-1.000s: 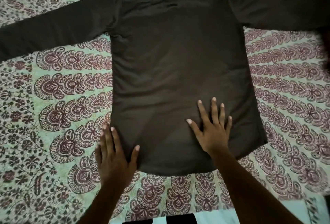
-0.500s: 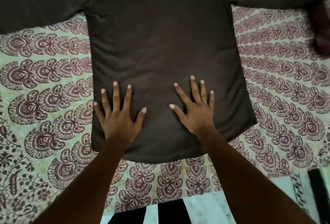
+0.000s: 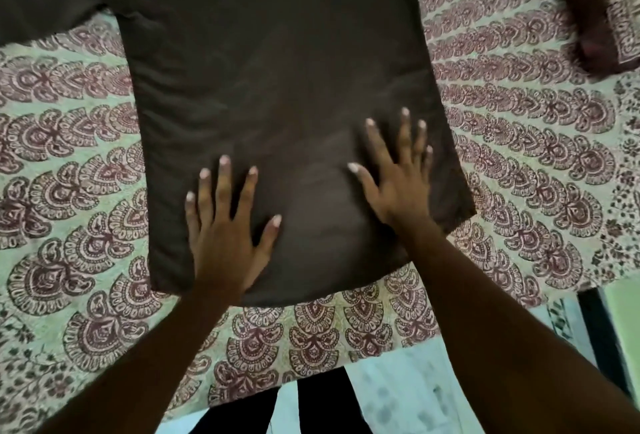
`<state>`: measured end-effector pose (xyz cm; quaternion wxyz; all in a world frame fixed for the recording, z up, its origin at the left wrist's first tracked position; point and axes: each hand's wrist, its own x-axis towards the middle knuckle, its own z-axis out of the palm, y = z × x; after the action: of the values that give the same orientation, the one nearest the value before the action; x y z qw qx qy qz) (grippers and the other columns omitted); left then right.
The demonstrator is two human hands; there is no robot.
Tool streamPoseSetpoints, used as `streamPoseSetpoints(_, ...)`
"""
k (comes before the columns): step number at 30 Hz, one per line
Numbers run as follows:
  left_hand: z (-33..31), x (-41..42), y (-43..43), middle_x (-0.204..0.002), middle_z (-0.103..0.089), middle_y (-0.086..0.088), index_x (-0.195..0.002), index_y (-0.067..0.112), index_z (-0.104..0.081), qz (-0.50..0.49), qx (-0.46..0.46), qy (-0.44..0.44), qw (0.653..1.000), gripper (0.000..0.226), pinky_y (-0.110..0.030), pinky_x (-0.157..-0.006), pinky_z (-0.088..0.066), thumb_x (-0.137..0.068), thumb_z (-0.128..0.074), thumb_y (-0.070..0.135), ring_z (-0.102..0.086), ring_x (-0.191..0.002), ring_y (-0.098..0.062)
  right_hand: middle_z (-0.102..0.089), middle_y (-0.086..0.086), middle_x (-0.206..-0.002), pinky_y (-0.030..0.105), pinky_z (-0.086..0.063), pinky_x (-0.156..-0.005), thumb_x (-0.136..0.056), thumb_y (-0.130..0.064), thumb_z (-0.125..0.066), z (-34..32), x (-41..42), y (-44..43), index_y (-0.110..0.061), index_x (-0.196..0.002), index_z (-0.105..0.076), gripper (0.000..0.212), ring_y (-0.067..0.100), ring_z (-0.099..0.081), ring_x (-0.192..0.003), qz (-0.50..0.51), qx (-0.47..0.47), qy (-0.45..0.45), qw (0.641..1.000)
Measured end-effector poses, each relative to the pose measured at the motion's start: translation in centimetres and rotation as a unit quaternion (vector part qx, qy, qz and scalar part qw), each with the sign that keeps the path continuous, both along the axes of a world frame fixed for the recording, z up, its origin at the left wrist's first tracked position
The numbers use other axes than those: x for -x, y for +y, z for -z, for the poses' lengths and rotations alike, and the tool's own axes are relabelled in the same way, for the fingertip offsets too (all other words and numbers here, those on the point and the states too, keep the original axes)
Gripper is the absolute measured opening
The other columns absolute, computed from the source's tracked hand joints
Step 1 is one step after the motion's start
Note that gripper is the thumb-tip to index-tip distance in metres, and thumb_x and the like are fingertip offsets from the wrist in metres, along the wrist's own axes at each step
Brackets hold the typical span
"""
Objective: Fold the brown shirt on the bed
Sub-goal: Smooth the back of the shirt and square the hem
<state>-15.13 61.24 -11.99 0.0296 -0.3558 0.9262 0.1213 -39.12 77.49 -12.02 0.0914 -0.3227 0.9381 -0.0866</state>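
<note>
The bed [image 3: 519, 143], under its printed paisley cover, filled the view. The brown shirt [image 3: 277, 70] lay flat across it with its body in the middle, its sleeves running off toward 10 and 2 o'clock and its hem toward 6. A second earlier the left hand [image 3: 225, 236] had been at the hem corner near 7 o'clock; it had since come onto the cloth, level with the right hand [image 3: 398, 188] at 4 o'clock. Both lay palm-down, fingers straight and spread, gripping nothing. This looked like smoothing, with no fold yet made. No container showed.
</note>
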Motion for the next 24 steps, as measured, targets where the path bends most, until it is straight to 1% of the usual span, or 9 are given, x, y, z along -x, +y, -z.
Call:
streamPoseSetpoints(3,1.1,2.5,-0.4,-0.174,0.002,-0.001,-0.163,0.038,-0.012,0.037,0.017,-0.025,0.999,0.080,-0.061,-0.125,-0.010,-0.095,-0.039,0.070,-0.004,-0.160,-0.033,0.012,0.000,-0.175,0.063,-0.008,-0.127,-0.100,-0.073,-0.035,0.6,0.8,-2.9,-0.052,-0.162,-0.013,0.069,0.036,0.013,-0.160,-0.086,0.013,-0.041,0.995)
streamPoseSetpoints(5,1.3,2.0,0.1,-0.174,0.001,0.000,-0.163,0.039,-0.011,0.028,0.019,-0.036,0.999,0.080,-0.062,-0.124,-0.012,-0.095,-0.036,0.072,-0.006,-0.160,-0.031,0.010,-0.002,-0.175,0.062,-0.006,-0.127,-0.100,-0.074,-0.033,0.9,1.0,-2.3,-0.054,-0.161,-0.012,0.067,0.032,0.012,-0.161,-0.083,-0.005,-0.050,0.995)
streamPoseSetpoints(10,0.3,-3.6,3.9,-0.174,0.003,0.002,-0.163,0.040,-0.010,0.011,-0.006,-0.061,0.998,0.086,-0.068,-0.121,-0.009,-0.091,-0.038,0.077,-0.002,-0.160,-0.031,0.008,-0.007,-0.175,0.061,-0.006,-0.127,-0.099,-0.077,-0.025,0.2,-0.3,5.9,-0.059,-0.159,-0.004,0.066,0.026,0.005,-0.162,0.081,-0.043,-0.036,0.995)
streamPoseSetpoints(14,-0.3,-7.6,6.4,-0.174,0.000,0.003,-0.162,0.039,-0.019,0.004,-0.035,-0.072,0.997,0.088,-0.071,-0.119,-0.011,-0.087,-0.042,0.078,-0.005,-0.160,-0.033,0.004,0.002,-0.176,0.066,-0.006,-0.125,-0.097,-0.081,-0.021,0.0,-2.6,11.1,-0.055,-0.160,0.003,0.071,0.031,0.006,-0.161,0.201,-0.063,-0.054,0.976)
streamPoseSetpoints(17,-1.1,-7.1,6.9,-0.174,-0.001,0.002,-0.162,0.038,-0.024,-0.025,-0.044,-0.059,0.997,0.086,-0.070,-0.120,-0.012,-0.087,-0.042,0.076,-0.006,-0.159,-0.034,0.011,0.012,-0.174,0.073,-0.004,-0.122,-0.096,-0.081,-0.027,-0.2,-4.1,10.2,-0.051,-0.162,0.003,0.078,0.039,0.012,-0.159,0.250,-0.054,-0.051,0.965)
streamPoseSetpoints(18,-1.3,-6.4,6.5,-0.174,0.000,0.001,-0.161,0.037,-0.026,-0.038,-0.042,-0.043,0.997,0.084,-0.069,-0.121,-0.012,-0.088,-0.042,0.074,-0.006,-0.159,-0.035,0.013,0.012,-0.174,0.072,-0.001,-0.123,-0.097,-0.079,-0.033,-0.4,-4.7,9.4,-0.050,-0.162,-0.001,0.079,0.040,0.013,-0.159,0.223,-0.043,-0.037,0.973)
streamPoseSetpoints(20,-1.4,-4.9,4.9,-0.174,0.002,0.000,-0.161,0.035,-0.026,-0.063,-0.035,-0.017,0.997,0.081,-0.066,-0.123,-0.010,-0.090,-0.042,0.070,-0.004,-0.159,-0.035,0.014,0.007,-0.174,0.065,0.001,-0.123,-0.096,-0.076,-0.043,-0.7,-6.2,7.7,-0.050,-0.162,-0.009,0.078,0.037,0.012,-0.160,0.094,-0.022,-0.009,0.995)
streamPoseSetpoints(22,-0.8,-4.4,3.3,-0.174,0.004,0.001,-0.162,0.037,-0.022,-0.087,-0.035,-0.009,0.996,0.081,-0.066,-0.123,-0.008,-0.090,-0.041,0.071,-0.002,-0.159,-0.036,0.013,0.001,-0.175,0.062,-0.003,-0.126,-0.097,-0.074,-0.043,-0.4,-7.6,6.8,-0.052,-0.161,-0.013,0.074,0.033,0.010,-0.161,-0.042,-0.027,-0.013,0.999)
streamPoseSetpoints(24,0.0,-5.0,2.6,-0.174,0.004,0.001,-0.162,0.039,-0.019,-0.100,-0.033,-0.016,0.994,0.083,-0.066,-0.123,-0.011,-0.090,-0.038,0.074,-0.002,-0.159,-0.037,0.007,-0.003,-0.175,0.063,-0.012,-0.126,-0.098,-0.075,-0.041,0.3,-8.5,7.3,-0.054,-0.161,-0.015,0.071,0.029,0.004,-0.162,-0.089,-0.049,-0.004,0.995)
